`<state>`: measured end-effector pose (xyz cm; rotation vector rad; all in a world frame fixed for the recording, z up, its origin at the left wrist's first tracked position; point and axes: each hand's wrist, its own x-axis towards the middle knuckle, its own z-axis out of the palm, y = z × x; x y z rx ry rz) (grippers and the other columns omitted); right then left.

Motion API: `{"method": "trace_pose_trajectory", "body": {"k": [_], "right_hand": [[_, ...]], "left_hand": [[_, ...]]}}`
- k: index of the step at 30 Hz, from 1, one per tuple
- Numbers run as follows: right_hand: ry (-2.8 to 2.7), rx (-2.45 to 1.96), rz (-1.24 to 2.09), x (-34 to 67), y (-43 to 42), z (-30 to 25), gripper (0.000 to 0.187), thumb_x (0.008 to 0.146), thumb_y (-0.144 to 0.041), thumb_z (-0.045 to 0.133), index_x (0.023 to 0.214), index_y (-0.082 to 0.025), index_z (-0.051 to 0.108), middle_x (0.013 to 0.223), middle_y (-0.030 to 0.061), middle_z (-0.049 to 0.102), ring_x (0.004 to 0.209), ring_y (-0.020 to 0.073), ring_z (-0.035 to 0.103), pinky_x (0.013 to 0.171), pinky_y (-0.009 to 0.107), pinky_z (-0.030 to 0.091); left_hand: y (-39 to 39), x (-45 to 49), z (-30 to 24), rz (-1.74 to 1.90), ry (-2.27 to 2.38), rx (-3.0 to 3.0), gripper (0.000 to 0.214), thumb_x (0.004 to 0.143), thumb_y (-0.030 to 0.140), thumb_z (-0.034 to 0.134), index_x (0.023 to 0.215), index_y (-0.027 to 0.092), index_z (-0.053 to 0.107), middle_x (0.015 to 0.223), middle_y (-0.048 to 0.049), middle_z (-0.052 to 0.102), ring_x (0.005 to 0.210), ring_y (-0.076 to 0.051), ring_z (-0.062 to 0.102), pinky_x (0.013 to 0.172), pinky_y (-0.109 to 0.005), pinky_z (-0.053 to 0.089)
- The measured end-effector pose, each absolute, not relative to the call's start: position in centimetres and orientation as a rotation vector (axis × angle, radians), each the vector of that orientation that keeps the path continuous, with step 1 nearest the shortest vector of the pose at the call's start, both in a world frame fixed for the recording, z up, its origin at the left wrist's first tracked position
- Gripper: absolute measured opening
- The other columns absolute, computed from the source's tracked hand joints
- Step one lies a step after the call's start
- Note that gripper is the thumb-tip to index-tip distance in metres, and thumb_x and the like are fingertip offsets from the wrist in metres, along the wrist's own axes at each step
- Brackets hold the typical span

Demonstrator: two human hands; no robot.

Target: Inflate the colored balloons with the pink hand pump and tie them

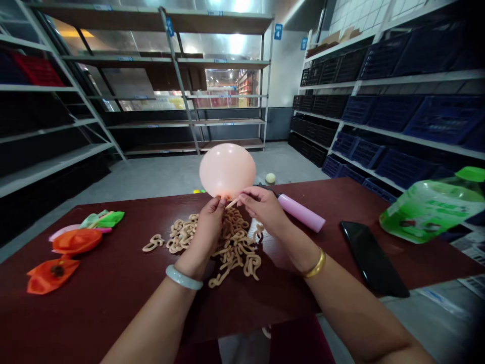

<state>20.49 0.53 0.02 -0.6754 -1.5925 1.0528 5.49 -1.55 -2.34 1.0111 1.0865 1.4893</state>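
Observation:
A round, inflated pale pink balloon [227,169] stands upright above the far edge of the table, knot end down. My left hand [210,217] is closed, with thumb and finger pinching the balloon's base. Close by on its right, my right hand [261,206] pinches a thin pale strip that meets the balloon's base and looks like its stretched neck. Beneath both hands spreads a pile of tan, curled loops [238,247], partly covered by the left hand. Just beyond the right hand lies a pink cylinder with a dark end [301,212], which looks like a hand pump.
Limp orange balloons [78,241] and green ones [112,219] lie at the left of the dark red table [129,298]. On the right are a black phone [373,258] and a green liquid bottle [432,207]. Shelves [223,63] and blue crates [443,119] surround the table.

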Motion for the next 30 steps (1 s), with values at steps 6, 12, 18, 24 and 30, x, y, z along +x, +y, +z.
{"method": "trace_pose_trajectory", "body": {"k": [6,12,18,24,30], "right_hand": [[-1.376,-0.277,1.532,20.8,-0.4,1.6,0.035,0.082,-0.041,0.069,0.115,-0.032,0.066,0.126,0.0027,0.063,0.103,0.0181,0.061,0.083,0.034,0.052],[-1.536,-0.182,1.581,22.2,-1.0,3.2,0.042,0.093,-0.061,0.042,0.125,-0.041,0.059,0.147,-0.0064,0.046,0.134,0.0215,0.043,0.110,0.049,0.038],[-1.533,-0.272,1.515,22.5,-0.8,2.5,0.029,0.094,-0.043,0.053,0.091,-0.023,0.075,0.098,0.0062,0.071,0.093,0.0202,0.066,0.085,0.040,0.052],[-1.623,-0.627,1.355,21.6,0.1,0.9,0.026,0.086,-0.042,0.064,0.090,-0.019,0.073,0.078,0.0028,0.069,0.071,0.0145,0.062,0.072,0.031,0.051],[-1.472,-0.735,1.631,19.9,0.6,-1.1,0.020,0.079,-0.036,0.066,0.091,-0.020,0.071,0.092,0.0044,0.071,0.092,0.0203,0.065,0.089,0.036,0.050]], "left_hand": [[-2.8,7.0,-2.4,1.287,0.985,1.039,0.026,0.078,0.040,0.068,0.078,0.017,0.056,0.055,0.0077,0.035,0.042,-0.005,0.025,0.039,-0.017,0.019],[-3.9,7.4,-1.0,1.233,0.740,0.823,0.024,0.078,0.027,0.068,0.076,0.018,0.046,0.059,0.0074,0.035,0.044,-0.004,0.027,0.039,-0.014,0.019],[-4.2,6.4,0.7,1.336,0.618,0.661,0.022,0.076,0.022,0.071,0.080,0.016,0.050,0.061,0.0067,0.039,0.044,-0.002,0.029,0.038,-0.012,0.020],[-4.3,6.1,1.1,1.357,0.490,0.558,0.017,0.072,0.005,0.063,0.074,0.015,0.050,0.062,0.0044,0.040,0.045,-0.002,0.033,0.037,-0.012,0.022],[-5.2,6.5,1.5,1.129,0.262,0.297,0.017,0.079,-0.002,0.048,0.079,0.014,0.050,0.060,0.0050,0.034,0.042,-0.002,0.034,0.037,-0.011,0.026]]}}
